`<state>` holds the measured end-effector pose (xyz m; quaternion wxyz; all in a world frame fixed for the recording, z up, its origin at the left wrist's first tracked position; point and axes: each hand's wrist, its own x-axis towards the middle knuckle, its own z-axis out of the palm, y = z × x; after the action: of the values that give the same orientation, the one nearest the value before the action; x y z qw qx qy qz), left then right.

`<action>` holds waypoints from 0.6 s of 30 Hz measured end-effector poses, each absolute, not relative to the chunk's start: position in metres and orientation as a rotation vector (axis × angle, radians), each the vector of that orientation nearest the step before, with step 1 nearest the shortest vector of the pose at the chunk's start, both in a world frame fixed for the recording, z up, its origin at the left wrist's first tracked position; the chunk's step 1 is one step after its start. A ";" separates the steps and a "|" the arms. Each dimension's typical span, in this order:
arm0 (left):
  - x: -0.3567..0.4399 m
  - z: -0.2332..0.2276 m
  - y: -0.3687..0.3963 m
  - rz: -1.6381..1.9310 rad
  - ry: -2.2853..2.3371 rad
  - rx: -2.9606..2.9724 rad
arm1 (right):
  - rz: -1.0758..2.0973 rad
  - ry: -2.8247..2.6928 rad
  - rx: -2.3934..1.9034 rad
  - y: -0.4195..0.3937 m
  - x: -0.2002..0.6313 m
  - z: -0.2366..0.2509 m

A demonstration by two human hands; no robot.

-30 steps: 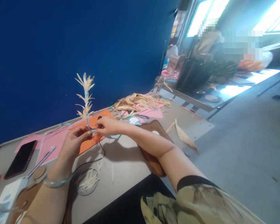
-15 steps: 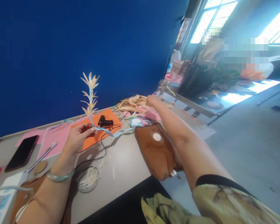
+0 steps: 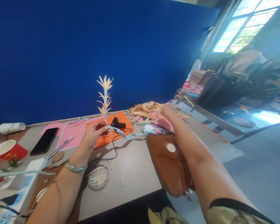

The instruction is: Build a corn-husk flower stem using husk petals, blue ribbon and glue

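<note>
Between the thumb and fingers of my left hand (image 3: 95, 133) is the base of an upright flower stalk (image 3: 105, 97), with tiers of pale, dried-husk petals. Light blue tape (image 3: 123, 133) wraps its stem and trails right to a tape roll (image 3: 148, 128) on the table. My right hand (image 3: 168, 111) reaches to the right end of a pile of dried husks (image 3: 147, 109); its fingers are blurred and partly hidden, so I cannot make out any grip. A black glue gun (image 3: 118, 123) lies on an orange sheet (image 3: 128, 122) behind my left hand.
A brown pouch (image 3: 164, 165) lies under my right forearm. Left of centre are a round dish of pale strips (image 3: 98, 177), a phone (image 3: 44, 141), pink paper (image 3: 71, 133) and a pen (image 3: 59, 147). A power strip (image 3: 21, 193) and red cup (image 3: 10, 151) stand far left. A blue partition (image 3: 84, 46) backs the table.
The view has swung left, so everything sits further right and the red cup shows more fully. My left hand still holds the stalk; my right hand stays at the husk pile.
</note>
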<state>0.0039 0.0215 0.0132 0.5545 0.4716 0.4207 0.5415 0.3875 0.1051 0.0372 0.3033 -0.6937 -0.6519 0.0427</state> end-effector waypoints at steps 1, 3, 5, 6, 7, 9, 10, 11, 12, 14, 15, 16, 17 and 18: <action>0.004 0.012 0.022 1.285 0.993 1.113 | 0.113 -1.695 -1.873 0.106 0.382 0.042; 0.005 0.011 0.022 1.286 0.991 1.116 | 0.128 -1.644 -1.892 0.104 0.363 0.050; 0.006 0.009 0.022 1.271 0.997 1.121 | 0.214 -1.664 -1.826 0.094 0.334 0.057; 0.006 0.008 0.022 1.260 0.997 1.128 | 0.307 -1.685 -1.764 0.086 0.316 0.060; 0.006 0.008 0.022 1.250 0.993 1.138 | 0.528 -1.653 -1.627 0.077 0.298 0.063; 0.006 0.007 0.021 1.245 0.971 1.153 | 0.938 -1.579 -1.335 0.057 0.261 0.066; 0.006 0.007 0.022 1.249 0.962 1.153 | 1.079 -1.545 -1.227 0.048 0.244 0.067; 0.006 0.007 0.022 1.258 0.955 1.147 | 1.181 -1.534 -1.150 0.040 0.229 0.066; 0.006 0.007 0.022 1.269 0.952 1.138 | 1.269 -1.542 -1.094 0.034 0.216 0.065; 0.006 0.007 0.022 1.275 0.950 1.123 | 1.361 -1.520 -1.019 0.028 0.197 0.059; 0.006 0.007 0.022 1.269 0.944 1.119 | 1.373 -1.511 -1.004 0.027 0.190 0.055; 0.006 0.006 0.022 1.259 0.934 1.117 | 1.372 -1.500 -1.000 0.028 0.185 0.050; 0.006 0.006 0.022 1.247 0.924 1.113 | 1.371 -1.493 -1.002 0.029 0.182 0.045; 0.006 0.005 0.022 1.237 0.918 1.107 | 1.371 -1.480 -1.006 0.031 0.179 0.040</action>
<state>0.0063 0.0224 0.0054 0.5830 0.4741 0.3930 0.5299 0.1794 0.0313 0.0398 0.4292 -0.4031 -0.5930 0.5492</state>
